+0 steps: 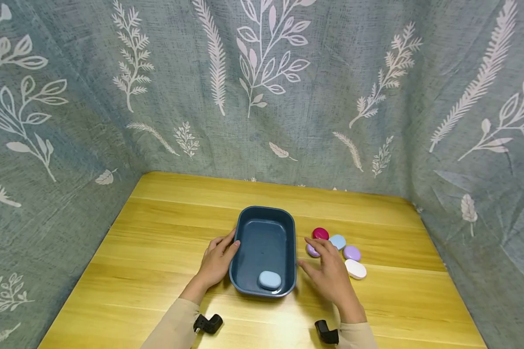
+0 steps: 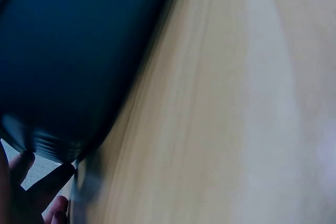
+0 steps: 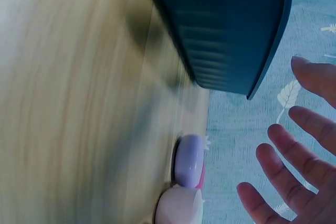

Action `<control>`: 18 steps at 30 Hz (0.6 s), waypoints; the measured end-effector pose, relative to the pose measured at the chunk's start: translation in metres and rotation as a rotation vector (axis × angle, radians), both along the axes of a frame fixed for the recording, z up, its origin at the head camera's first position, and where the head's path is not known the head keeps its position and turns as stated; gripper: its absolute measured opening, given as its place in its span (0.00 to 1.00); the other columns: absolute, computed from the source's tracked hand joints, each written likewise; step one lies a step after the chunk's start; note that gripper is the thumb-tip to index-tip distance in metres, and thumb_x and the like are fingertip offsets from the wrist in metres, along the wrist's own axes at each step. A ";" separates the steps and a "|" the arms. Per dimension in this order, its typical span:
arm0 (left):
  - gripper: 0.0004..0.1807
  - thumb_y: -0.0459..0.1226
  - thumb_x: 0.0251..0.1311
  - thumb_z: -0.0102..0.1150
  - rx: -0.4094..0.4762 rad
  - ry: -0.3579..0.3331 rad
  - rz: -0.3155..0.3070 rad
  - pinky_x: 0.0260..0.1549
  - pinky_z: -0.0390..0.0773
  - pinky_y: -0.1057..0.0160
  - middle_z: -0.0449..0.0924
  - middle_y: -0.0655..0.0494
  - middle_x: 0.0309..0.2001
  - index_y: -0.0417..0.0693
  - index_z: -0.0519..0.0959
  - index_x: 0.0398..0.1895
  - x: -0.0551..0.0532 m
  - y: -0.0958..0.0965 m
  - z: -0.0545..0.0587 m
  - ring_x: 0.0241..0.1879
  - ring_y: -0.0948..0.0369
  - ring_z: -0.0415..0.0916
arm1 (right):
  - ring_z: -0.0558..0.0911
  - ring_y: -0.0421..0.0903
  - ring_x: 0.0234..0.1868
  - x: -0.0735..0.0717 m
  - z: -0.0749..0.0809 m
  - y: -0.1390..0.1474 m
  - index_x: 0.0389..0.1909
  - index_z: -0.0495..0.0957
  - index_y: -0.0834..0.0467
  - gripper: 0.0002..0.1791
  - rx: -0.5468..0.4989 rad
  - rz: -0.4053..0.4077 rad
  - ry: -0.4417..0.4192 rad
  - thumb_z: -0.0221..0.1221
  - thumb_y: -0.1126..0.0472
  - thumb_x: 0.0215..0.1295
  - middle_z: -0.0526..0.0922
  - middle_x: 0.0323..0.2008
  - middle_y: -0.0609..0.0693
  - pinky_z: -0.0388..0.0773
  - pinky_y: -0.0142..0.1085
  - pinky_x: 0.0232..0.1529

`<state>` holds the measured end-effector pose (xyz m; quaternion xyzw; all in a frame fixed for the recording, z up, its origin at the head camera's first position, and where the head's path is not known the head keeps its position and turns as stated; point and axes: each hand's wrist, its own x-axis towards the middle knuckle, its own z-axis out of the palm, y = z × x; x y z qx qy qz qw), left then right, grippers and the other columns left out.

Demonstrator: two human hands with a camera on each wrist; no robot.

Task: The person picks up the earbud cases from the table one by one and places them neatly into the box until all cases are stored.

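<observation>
A dark blue rectangular bin (image 1: pixel 264 252) sits on the table, and one light blue oval, soap-shaped piece (image 1: pixel 270 280) lies in its near right corner. My left hand (image 1: pixel 216 261) rests against the bin's left side, thumb at the rim; in the left wrist view its fairly straight fingers (image 2: pixel 50 184) touch the bin's outer wall (image 2: pixel 79 66). Beside the right wall, my right hand (image 1: pixel 329 274) hovers with spread fingers and holds nothing. Near it lie a purple oval piece (image 1: pixel 312 250), partly hidden, and a white oval piece (image 1: pixel 355 269).
Around the right hand lie more oval pieces: a dark red one (image 1: pixel 320 234), a light blue one (image 1: pixel 338 242) and another purple one (image 1: pixel 352 253). A patterned grey-blue cloth (image 1: pixel 227 135) hangs behind and beside the wooden table (image 1: pixel 170 218).
</observation>
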<state>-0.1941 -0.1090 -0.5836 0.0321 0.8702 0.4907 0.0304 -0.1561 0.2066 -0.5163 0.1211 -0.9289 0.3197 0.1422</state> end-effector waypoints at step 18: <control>0.32 0.64 0.76 0.43 0.001 0.008 -0.005 0.70 0.57 0.38 0.72 0.50 0.71 0.70 0.62 0.80 0.000 0.000 0.002 0.75 0.50 0.58 | 0.79 0.61 0.56 -0.001 -0.002 0.023 0.66 0.79 0.59 0.36 0.021 -0.120 -0.070 0.78 0.59 0.55 0.80 0.58 0.63 0.74 0.56 0.57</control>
